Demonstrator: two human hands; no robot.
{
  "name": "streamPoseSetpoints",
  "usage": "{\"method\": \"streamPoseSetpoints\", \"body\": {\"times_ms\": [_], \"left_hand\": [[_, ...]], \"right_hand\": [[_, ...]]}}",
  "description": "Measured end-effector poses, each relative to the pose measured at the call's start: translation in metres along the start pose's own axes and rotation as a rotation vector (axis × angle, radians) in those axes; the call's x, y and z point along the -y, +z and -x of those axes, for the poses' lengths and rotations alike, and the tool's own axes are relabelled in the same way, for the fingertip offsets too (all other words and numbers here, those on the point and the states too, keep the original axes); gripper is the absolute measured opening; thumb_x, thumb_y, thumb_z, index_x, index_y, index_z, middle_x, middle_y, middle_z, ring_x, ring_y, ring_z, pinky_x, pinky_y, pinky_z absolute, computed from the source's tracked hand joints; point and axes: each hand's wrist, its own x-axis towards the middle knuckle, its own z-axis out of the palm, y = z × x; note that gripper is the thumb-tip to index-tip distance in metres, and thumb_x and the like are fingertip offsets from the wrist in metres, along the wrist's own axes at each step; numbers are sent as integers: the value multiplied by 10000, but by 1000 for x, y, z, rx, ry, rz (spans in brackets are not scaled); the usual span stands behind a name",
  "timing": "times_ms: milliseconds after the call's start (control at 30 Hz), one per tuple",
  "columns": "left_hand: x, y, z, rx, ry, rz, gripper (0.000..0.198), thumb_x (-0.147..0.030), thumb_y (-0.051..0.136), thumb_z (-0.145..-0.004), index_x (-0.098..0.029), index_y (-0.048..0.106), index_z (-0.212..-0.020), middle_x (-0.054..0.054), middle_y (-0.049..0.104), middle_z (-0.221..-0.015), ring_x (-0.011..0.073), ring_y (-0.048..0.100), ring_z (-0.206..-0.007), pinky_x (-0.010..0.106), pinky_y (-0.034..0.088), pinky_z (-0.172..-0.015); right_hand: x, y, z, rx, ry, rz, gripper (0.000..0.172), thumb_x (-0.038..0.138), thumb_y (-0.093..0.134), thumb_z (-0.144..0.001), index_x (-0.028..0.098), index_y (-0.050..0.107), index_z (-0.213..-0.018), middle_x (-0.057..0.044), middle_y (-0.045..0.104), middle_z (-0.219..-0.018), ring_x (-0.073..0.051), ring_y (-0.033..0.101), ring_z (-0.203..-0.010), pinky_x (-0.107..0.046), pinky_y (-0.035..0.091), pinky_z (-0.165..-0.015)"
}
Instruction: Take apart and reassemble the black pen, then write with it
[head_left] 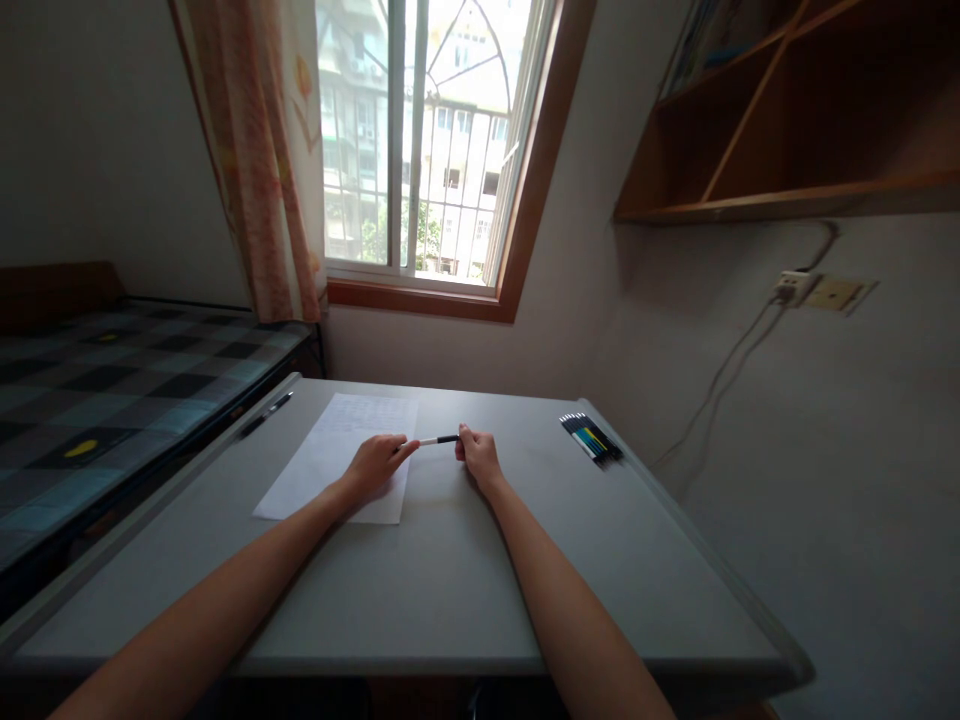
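Observation:
A slim black-and-white pen (pixel 437 440) spans the gap between my two hands, lying roughly level just above the table. My left hand (pixel 379 462) is closed on its left end, over the right part of a white sheet of paper (pixel 322 465). The pen's black right end is pinched by my right hand (pixel 478 456), with fingers curled in. Whether its cap is on or off is hidden by my fingers. Faint writing or print shows near the top of the sheet.
Several pens (pixel 590 440) lie side by side at the table's right. A dark pen (pixel 268 412) lies near the left edge of the grey table (pixel 465 590). A bed (pixel 150 380) stands left, a window behind, and a shelf (pixel 750 205) hangs on the right wall.

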Motion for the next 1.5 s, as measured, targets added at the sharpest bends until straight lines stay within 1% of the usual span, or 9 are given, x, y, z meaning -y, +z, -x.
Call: {"method": "streamPoseSetpoints", "body": {"times_ms": [100,233,500,700,800,967,1100,1233,1500], "left_hand": [[-1,0,0,16,-32,10,456,-498,338,-847,-189,466,-537,-26,415,-468,111,358,-474,239,241,-513],[-1,0,0,7,-41,22,464,-508,333,-845,-187,450,-532,-42,364,-452,100,320,-458,236,213,-502],[-2,0,0,-59,-65,-14,445,-498,372,-820,-189,458,-511,-35,380,-441,103,301,-438,238,176,-492],[-2,0,0,-60,-81,-7,446,-499,378,-811,-186,455,-503,-35,375,-439,102,297,-444,244,172,-501],[-1,1,0,-61,-86,-14,452,-502,375,-810,-180,446,-501,-35,366,-445,97,283,-447,242,167,-499],[-1,1,-1,-50,-107,-59,475,-530,353,-817,-177,433,-508,-33,376,-456,97,292,-463,245,173,-512],[-3,-1,-1,-51,-130,-81,477,-531,341,-816,-178,449,-515,-26,395,-464,103,300,-471,246,175,-518],[-4,-2,-1,-56,-141,-86,479,-537,336,-816,-180,444,-516,-26,384,-461,104,295,-469,248,172,-516],[-3,0,-1,-44,-142,-82,483,-545,331,-816,-180,428,-516,-27,383,-467,104,298,-475,247,176,-517]], "right_hand": [[2,0,1,7,-29,22,556,586,409,-758,170,478,-397,6,437,-355,-89,390,-366,-225,332,-442],[0,2,0,-23,-40,17,567,606,395,-761,180,452,-391,16,412,-350,-85,365,-359,-228,308,-432],[-2,0,-5,-100,76,-96,569,667,398,-719,183,441,-423,17,415,-362,-83,360,-342,-224,291,-394],[5,-2,0,-28,-23,6,493,559,477,-723,176,449,-414,31,417,-364,-75,355,-363,-221,304,-431],[5,-1,1,-17,-7,-5,461,529,481,-725,172,465,-434,28,438,-378,-77,372,-372,-220,318,-440],[-2,1,-2,2,18,-74,443,546,507,-704,156,519,-492,9,493,-431,-81,407,-394,-217,321,-428],[-3,2,-3,-1,32,-128,466,583,513,-690,150,542,-521,-5,519,-457,-82,416,-393,-220,327,-414],[-3,3,-3,-30,56,-179,499,621,493,-692,149,539,-536,-5,507,-453,-83,418,-384,-219,323,-394],[-8,2,-4,-12,26,-102,411,525,525,-706,150,532,-540,6,508,-458,-80,421,-403,-209,337,-413]]}}
